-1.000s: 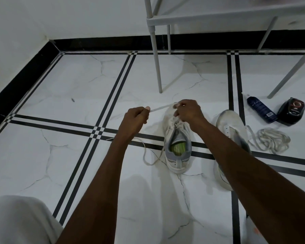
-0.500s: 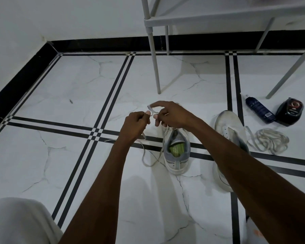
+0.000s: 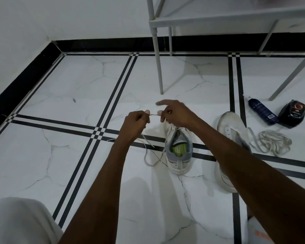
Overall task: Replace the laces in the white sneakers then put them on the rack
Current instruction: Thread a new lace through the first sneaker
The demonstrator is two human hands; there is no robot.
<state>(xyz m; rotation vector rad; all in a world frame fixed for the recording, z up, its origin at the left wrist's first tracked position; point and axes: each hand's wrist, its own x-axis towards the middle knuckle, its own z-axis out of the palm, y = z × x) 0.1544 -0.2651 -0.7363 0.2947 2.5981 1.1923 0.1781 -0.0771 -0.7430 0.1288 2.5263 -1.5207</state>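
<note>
I see my left hand (image 3: 135,123) and right hand (image 3: 176,114) pinching the lace (image 3: 154,115) above the sneaker (image 3: 179,152); a slipped pinch could loosen the knot.

both arms reach forward, left hand (image 3: 135,123) and right hand (image 3: 176,113) close together, fingers pinched.

glossy marble-look floor (image 3: 77,88), woven cloth lace (image 3: 148,155)

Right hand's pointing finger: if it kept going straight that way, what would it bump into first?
The right hand points its finger left, above the left hand. Probably nothing nearby: just bare floor toward the wall, though depth is hard to judge.
</note>
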